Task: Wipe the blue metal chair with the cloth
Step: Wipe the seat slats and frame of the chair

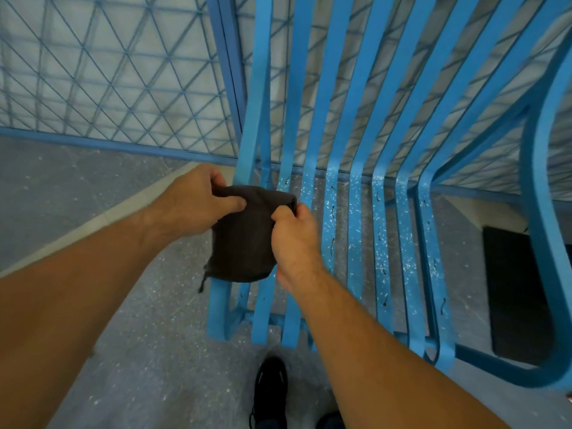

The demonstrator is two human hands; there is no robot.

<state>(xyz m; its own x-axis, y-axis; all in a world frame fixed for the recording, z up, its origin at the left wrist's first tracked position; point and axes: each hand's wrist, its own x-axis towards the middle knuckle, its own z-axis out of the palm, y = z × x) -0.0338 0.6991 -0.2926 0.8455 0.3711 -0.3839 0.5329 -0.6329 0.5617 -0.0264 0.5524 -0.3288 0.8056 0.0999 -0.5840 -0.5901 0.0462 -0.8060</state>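
The blue metal chair (pixel 380 212) fills the right half of the view, its slatted seat and back speckled with white flecks and small dark marks. A dark grey-brown cloth (pixel 244 239) hangs folded over the seat's left slats. My left hand (pixel 198 199) pinches the cloth's top left edge. My right hand (pixel 294 236) grips its right edge, thumb on top. Both hands hold the cloth just above the left side of the seat.
A blue mesh railing (pixel 108 72) runs behind and to the left of the chair. Grey speckled floor (pixel 139 351) lies below. A black mat (pixel 517 292) sits under the chair's right armrest. My black shoe (pixel 269 394) stands at the bottom, near the seat's front edge.
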